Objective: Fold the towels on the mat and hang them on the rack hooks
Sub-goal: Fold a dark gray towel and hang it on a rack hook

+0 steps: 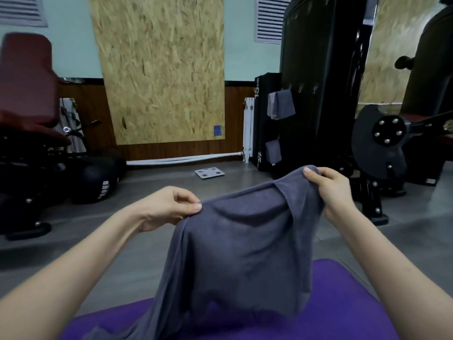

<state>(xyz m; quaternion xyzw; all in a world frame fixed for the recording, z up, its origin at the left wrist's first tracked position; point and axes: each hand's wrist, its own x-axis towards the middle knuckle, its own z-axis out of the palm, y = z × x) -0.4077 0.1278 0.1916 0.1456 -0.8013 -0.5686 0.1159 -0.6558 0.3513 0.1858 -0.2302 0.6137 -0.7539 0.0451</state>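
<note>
my left hand [171,207] is held out in front of me, arm reaching forward, thumb and forefinger pinching one top corner of the grey towel [245,253]. my right hand [328,187] sits higher and further out, fingers curled over the other top corner, thumb on the near side of the cloth. the towel's upper edge runs between my hands, sloping up from left to right and sagging a little in the middle. its long axis hangs down toward me, and the lower end trails off to my lower left, lying on the purple mat [343,303]. the mat lies on the grey floor [122,241].

further out, to the right, a black rack [306,69] stands upright, with a folded grey towel [280,104] hanging high on it beside bare hooks [315,89], and a second folded towel [273,151] hanging lower down. a flat bathroom scale [209,172] lies on the floor near the wall, and a black ball [98,177] rests to the left.
</note>
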